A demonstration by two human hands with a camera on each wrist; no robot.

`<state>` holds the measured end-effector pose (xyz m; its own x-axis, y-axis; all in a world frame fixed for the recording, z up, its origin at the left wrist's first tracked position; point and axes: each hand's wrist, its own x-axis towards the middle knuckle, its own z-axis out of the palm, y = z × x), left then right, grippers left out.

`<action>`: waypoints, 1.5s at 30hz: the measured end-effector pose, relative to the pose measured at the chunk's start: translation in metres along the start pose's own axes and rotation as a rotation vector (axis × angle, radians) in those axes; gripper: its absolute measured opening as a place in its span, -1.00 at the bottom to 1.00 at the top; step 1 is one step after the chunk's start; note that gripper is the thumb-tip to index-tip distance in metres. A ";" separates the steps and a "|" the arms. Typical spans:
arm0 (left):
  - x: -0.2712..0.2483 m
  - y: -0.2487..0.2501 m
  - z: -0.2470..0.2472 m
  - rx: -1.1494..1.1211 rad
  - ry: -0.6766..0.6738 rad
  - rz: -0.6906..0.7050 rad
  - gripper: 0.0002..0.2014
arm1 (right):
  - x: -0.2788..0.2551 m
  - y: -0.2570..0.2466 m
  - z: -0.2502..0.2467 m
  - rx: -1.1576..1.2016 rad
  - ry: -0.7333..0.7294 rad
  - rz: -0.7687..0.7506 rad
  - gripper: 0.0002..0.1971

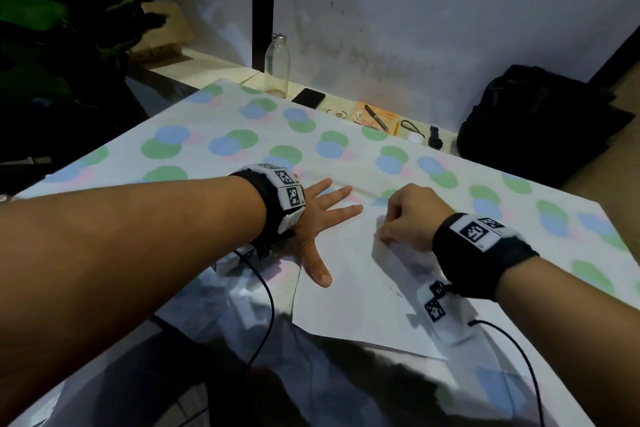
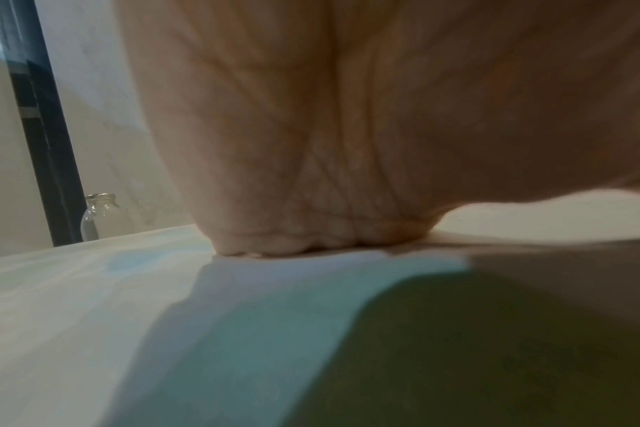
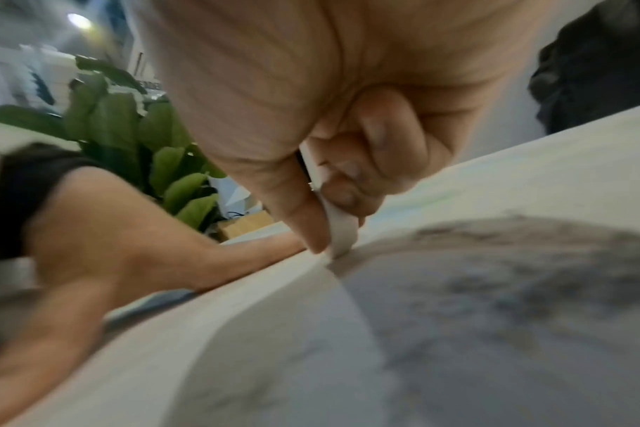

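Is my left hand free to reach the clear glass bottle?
Probably yes: the left hand lies flat on the white paper, holding nothing, and only dotted wrapping paper separates it from the clear glass bottle.

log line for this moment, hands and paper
left hand: flat, pressing white sheet | right hand: pinching sheet's folded edge | beneath: dotted wrapping paper | step: folding

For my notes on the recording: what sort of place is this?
Probably a room at home, used as a craft spot: dotted wrapping paper spread by a wall, with a glass bottle, black backpack and leafy plant around.
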<state>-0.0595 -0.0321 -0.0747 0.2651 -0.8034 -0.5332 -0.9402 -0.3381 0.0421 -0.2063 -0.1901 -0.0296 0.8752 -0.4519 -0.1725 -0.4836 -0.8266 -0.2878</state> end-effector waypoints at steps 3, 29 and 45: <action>0.000 0.001 0.000 0.013 0.010 -0.006 0.44 | -0.019 -0.025 0.016 -0.004 -0.070 -0.135 -0.91; 0.007 -0.004 0.011 -0.024 0.078 0.004 0.44 | -0.007 -0.028 0.004 -0.039 0.002 -0.028 -0.84; 0.012 -0.005 0.018 0.049 0.138 0.005 0.40 | -0.009 -0.058 0.017 -0.036 -0.081 -0.056 -0.82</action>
<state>-0.0556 -0.0311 -0.0963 0.2838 -0.8659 -0.4119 -0.9500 -0.3121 0.0017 -0.1867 -0.1323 -0.0276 0.8963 -0.3772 -0.2332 -0.4318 -0.8620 -0.2654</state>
